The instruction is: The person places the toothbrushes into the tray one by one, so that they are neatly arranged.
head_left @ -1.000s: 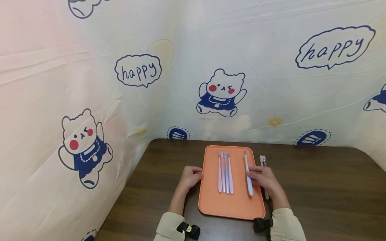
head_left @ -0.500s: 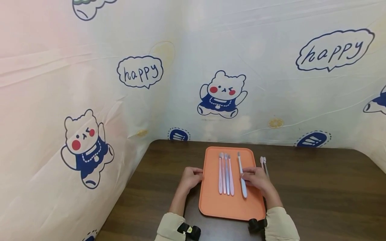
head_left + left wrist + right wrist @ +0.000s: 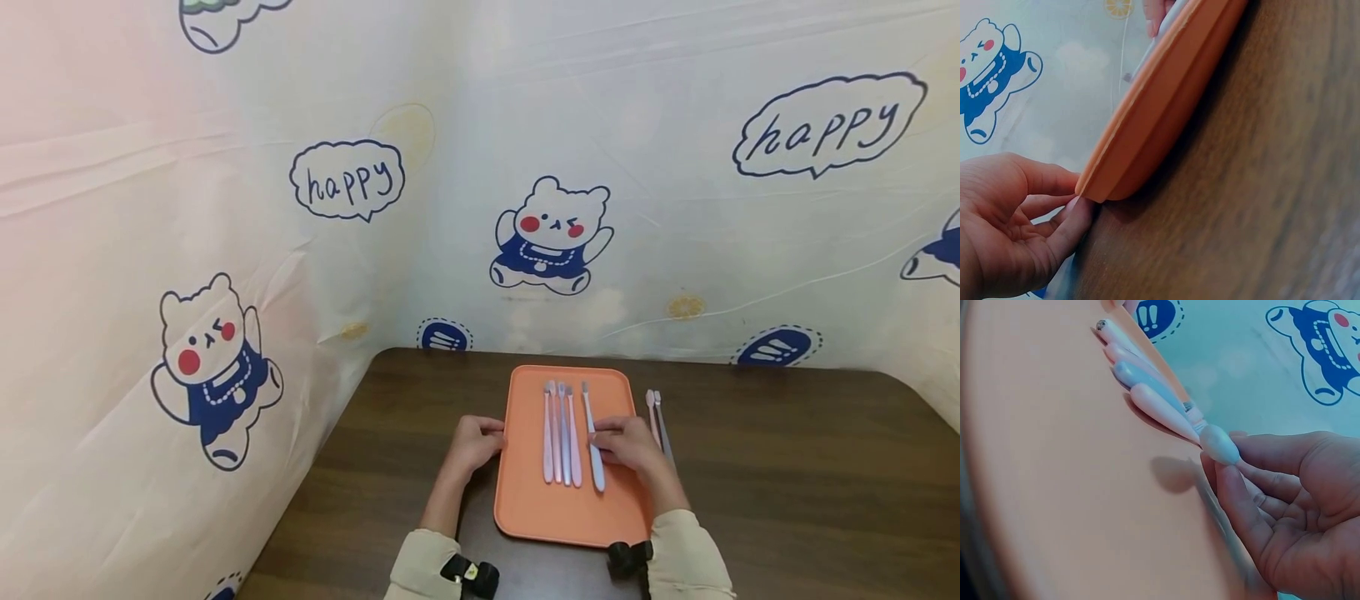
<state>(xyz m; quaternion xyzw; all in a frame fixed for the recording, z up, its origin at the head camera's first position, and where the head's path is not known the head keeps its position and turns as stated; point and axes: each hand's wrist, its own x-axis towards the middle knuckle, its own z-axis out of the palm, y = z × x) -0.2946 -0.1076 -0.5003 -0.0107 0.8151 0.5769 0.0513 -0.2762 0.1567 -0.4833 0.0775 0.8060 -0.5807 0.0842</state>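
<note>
My right hand (image 3: pixel 628 443) pinches a pale blue-white toothbrush (image 3: pixel 597 471) over the orange tray (image 3: pixel 540 517). Its handle end (image 3: pixel 1219 445) pokes out between thumb and fingers in the right wrist view, casting a shadow on the tray beneath. Just left of it, several pink and bluish toothbrushes (image 3: pixel 564 442) lie side by side on the tray, heads toward the far end. At the tray's left edge, my left hand (image 3: pixel 476 442) holds the rim between thumb and fingers, as the left wrist view shows (image 3: pixel 1035 219).
Right of the tray, two more toothbrushes (image 3: pixel 654 408) lie on the dark wooden table (image 3: pixel 787 467), partly hidden behind my right hand and forearm. A printed pale curtain (image 3: pixel 450 250) hangs along the table's back and left sides.
The right hand has carried its toothbrush leftward across the tray, from near the right rim to beside the row. The left hand stays at the tray's left edge.
</note>
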